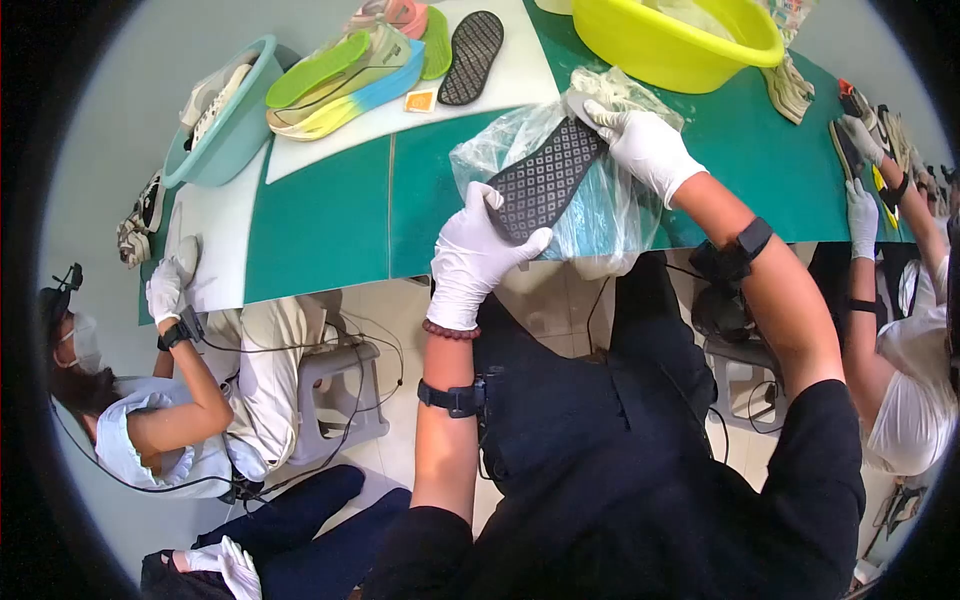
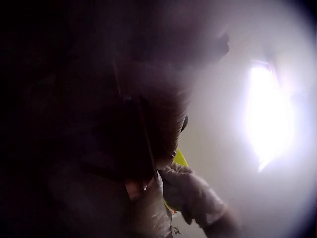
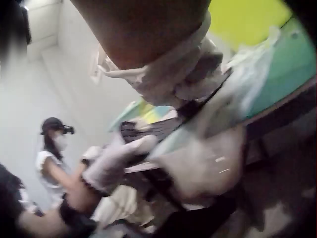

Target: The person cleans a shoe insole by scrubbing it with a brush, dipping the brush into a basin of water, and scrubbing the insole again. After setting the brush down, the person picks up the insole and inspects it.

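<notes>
In the head view, a black shoe sole (image 1: 548, 180) with a diamond-grid tread is held tilted over the table's front edge. My white-gloved left hand (image 1: 466, 250) grips its near end, thumb along one edge and fingers at the other. At the far end, my gloved right hand (image 1: 645, 150) pinches a small grey rounded piece (image 1: 577, 106) against the sole; I cannot tell what this piece is. Under the sole a clear plastic bag (image 1: 610, 225) drapes over the edge. The left wrist view is mostly dark, with the right glove (image 2: 190, 193) low in it. The right wrist view is blurred.
A yellow basin (image 1: 680, 45) stands at the back. Green insoles, a blue-yellow midsole (image 1: 350, 105) and another black sole (image 1: 472, 58) lie on a white sheet. A teal basin (image 1: 225, 120) holds shoes at the left. People sit on both sides; cables (image 1: 370, 390) hang below.
</notes>
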Motion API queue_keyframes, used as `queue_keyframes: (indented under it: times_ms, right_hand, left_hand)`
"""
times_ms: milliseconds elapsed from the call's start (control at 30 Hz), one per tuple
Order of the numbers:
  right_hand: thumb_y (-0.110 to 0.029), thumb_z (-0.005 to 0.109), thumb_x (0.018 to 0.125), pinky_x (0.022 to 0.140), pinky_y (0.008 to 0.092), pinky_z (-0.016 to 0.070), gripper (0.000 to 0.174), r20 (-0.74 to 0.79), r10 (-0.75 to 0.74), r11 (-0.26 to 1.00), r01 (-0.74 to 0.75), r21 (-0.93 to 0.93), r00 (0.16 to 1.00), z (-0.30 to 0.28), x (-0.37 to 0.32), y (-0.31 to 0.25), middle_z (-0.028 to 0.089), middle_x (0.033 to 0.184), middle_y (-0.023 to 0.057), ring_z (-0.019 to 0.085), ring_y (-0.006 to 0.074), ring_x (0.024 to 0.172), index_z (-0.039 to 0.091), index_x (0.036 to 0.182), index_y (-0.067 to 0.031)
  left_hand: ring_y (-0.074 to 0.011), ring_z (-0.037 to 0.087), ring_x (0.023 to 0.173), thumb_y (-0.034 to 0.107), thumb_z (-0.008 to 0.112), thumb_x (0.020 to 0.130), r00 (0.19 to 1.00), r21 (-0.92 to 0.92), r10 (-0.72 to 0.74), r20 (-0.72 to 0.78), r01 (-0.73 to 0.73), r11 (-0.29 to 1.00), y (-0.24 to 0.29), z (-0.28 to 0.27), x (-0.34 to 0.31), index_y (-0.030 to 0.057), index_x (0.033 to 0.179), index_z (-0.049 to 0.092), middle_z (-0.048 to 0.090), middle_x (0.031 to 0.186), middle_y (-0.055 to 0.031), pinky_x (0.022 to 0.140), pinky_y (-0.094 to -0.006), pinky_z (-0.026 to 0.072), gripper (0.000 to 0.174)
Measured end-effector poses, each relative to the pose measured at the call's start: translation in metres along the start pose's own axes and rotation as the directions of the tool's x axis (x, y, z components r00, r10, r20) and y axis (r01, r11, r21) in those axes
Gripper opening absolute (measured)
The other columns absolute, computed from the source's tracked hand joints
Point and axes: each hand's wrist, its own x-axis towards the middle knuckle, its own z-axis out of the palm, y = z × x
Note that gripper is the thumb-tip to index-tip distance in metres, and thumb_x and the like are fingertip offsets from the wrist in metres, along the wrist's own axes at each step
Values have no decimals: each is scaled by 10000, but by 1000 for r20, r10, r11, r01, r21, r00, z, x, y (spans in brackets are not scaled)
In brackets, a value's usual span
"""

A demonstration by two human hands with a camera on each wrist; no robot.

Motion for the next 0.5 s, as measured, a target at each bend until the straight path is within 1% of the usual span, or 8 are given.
queue_keyframes:
  times_ms: [33,100,167,233,300,367,467,500]
  right_hand:
    - [-485,491,1026,813,457,562,519,-17,-36,999,36,16,999,-7,-3,-14,723,924,261,723,403,899,747,1010,-34]
    - [-515,439,1047,823,463,554,558,222,-36,986,71,-153,974,-17,-36,-61,713,924,272,719,407,902,741,1060,-46]
    - [-710,309,1010,846,492,536,748,189,-307,952,297,79,933,16,-63,-51,698,910,289,694,447,926,729,1150,-107]
    - [-664,388,1017,832,483,540,659,280,-123,988,145,-59,952,-1,-59,-56,707,912,272,696,438,918,726,1172,-120]
    - [-470,507,1018,848,468,550,436,94,-10,992,22,-124,996,4,-17,-2,732,932,224,721,388,891,737,1157,-126]
    - [-442,499,1010,846,468,554,424,29,30,992,-26,-120,999,-6,10,15,729,910,222,723,382,879,738,1143,-118]
    - [-460,470,1041,823,469,547,435,172,-75,996,81,-26,982,-28,-37,-56,720,900,228,711,403,885,713,1198,-135]
    - [-501,440,1054,838,473,536,466,214,-196,974,216,-72,957,-20,-47,-61,715,955,240,699,414,923,695,1238,-157]
  left_hand:
    - [-316,677,747,524,928,654,1000,-11,-13,8,13,1000,0,-2,-1,91,1022,448,619,819,-121,704,-419,550,743]
    - [-313,674,741,518,927,658,999,-45,-31,27,32,998,-1,-2,0,92,1021,450,614,813,-118,702,-416,547,736]
    - [-309,666,728,519,925,661,1000,-56,-21,23,22,998,-3,-1,1,92,1022,450,608,799,-114,692,-415,544,734]
    - [-309,663,723,524,925,658,1000,-26,11,-8,-11,1000,-4,0,0,92,1023,451,606,794,-114,689,-413,544,738]
    - [-306,655,717,531,927,651,1000,-28,-15,-9,14,1000,-1,1,0,91,1021,453,602,792,-109,686,-410,541,745]
    - [-306,652,714,534,928,648,1000,15,-19,-8,19,1000,0,0,1,91,1019,455,604,795,-110,684,-409,543,746]
    - [-310,649,700,533,930,645,1000,-33,-10,0,10,999,1,1,3,90,1002,449,611,788,-113,658,-409,542,744]
    - [-311,650,698,533,930,644,1000,-56,-17,4,17,998,0,1,2,90,999,448,613,785,-114,653,-409,541,745]
